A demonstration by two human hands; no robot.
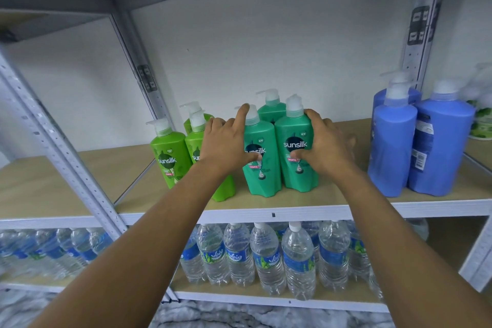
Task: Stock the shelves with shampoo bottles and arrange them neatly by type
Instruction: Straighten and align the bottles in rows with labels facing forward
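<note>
Three teal Sunsilk pump bottles stand mid-shelf. My left hand grips the front-left teal bottle, with its thumb on the label and its index finger up by the pump. My right hand wraps around the front-right teal bottle, thumb on its front. A third teal bottle stands behind them. To the left are three lime green Sunsilk bottles, one partly hidden by my left arm. Three blue pump bottles stand at the right.
The wooden shelf board has bare room at the far left and between the teal and blue bottles. A white and green bottle shows at the right edge. Several water bottles fill the lower shelf. Metal uprights frame the bays.
</note>
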